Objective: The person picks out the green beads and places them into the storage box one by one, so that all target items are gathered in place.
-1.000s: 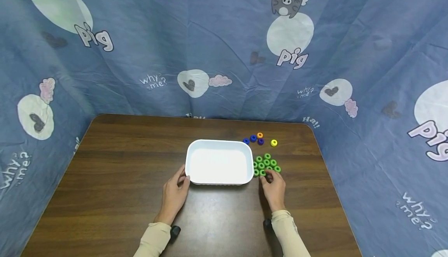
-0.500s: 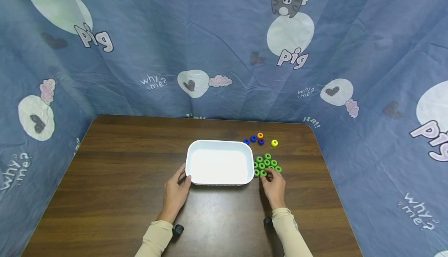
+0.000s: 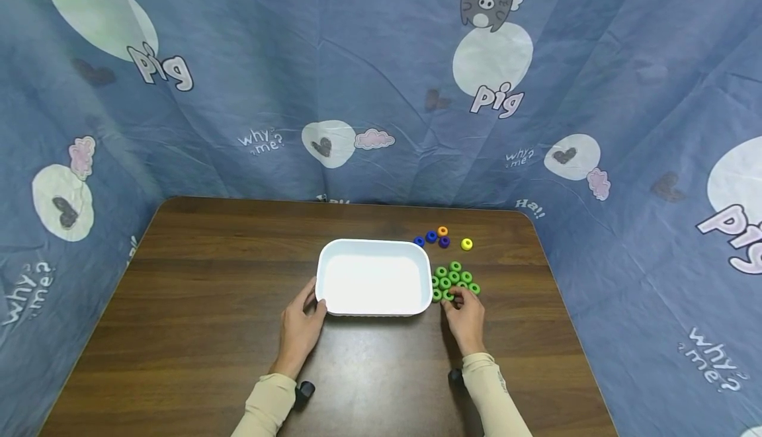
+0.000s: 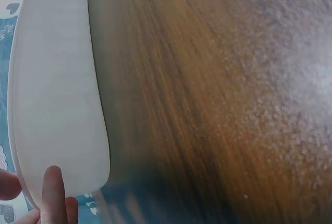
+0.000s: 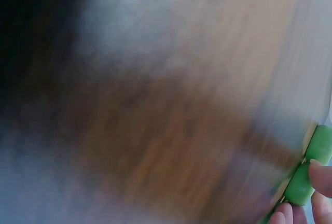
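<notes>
A white rectangular tray [image 3: 374, 278] stands on the wooden table, with its near wall [image 4: 57, 79] filling the left side of the left wrist view. My left hand [image 3: 300, 331] holds its near left corner, the thumb at the front wall and the fingers along the left side. To the right of the tray lies a cluster of green ring-shaped beads [image 3: 455, 266]. At the near side of that cluster my right hand [image 3: 467, 323] pinches one green bead [image 5: 300, 185] between thumb and fingers. Another green bead [image 5: 319, 143] sits right beside it.
Behind the green beads lie blue beads [image 3: 431, 236], a dark purple bead [image 3: 444, 242], an orange bead [image 3: 442, 231] and a yellow bead [image 3: 467, 244]. The brown table [image 3: 196, 305] reaches back to a blue printed curtain [image 3: 357, 60].
Both hands keep nearly the same places at the tray corner and the green beads. The left hand and forearm have shifted very slightly to the right.
</notes>
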`<state>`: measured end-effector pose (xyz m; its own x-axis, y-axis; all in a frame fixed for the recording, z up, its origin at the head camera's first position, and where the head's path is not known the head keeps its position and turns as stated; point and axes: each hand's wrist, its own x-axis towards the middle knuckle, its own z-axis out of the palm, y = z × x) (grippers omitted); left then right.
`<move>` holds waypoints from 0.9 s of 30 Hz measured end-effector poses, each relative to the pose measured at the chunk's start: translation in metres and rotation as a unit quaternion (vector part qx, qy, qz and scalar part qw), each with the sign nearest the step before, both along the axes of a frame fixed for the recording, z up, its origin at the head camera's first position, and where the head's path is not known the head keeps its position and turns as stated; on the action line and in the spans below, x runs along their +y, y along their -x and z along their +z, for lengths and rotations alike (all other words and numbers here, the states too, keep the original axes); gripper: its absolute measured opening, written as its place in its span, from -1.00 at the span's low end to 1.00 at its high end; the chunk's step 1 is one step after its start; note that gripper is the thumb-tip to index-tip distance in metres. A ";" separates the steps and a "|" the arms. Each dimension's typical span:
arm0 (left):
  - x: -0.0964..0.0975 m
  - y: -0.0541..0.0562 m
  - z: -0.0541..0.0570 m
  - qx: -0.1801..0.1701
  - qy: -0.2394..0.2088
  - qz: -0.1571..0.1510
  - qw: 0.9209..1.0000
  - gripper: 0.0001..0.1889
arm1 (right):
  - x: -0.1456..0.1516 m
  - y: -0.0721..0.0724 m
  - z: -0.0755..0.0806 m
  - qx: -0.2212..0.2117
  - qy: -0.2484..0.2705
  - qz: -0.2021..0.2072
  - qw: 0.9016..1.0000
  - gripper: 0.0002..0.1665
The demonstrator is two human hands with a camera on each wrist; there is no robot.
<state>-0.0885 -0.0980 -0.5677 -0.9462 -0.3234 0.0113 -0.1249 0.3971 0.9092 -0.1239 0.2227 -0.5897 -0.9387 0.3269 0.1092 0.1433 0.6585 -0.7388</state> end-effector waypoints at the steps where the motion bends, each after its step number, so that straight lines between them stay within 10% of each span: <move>1: 0.000 0.000 0.000 0.000 -0.001 -0.001 1.000 -0.45 | 0.000 0.000 0.000 -0.003 0.000 0.000 1.000 -0.74; 27: -0.003 0.000 -0.003 -0.021 -0.012 -0.012 1.000 -0.44 | 0.001 0.001 -0.001 -0.022 0.009 -0.010 1.000 -0.65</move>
<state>-0.0880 -0.1008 -0.5711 -0.9530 -0.3008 -0.0361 -0.1541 0.3787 0.9126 -0.1252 0.2235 -0.5902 -0.9357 0.3471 0.0623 0.1885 0.6416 -0.7435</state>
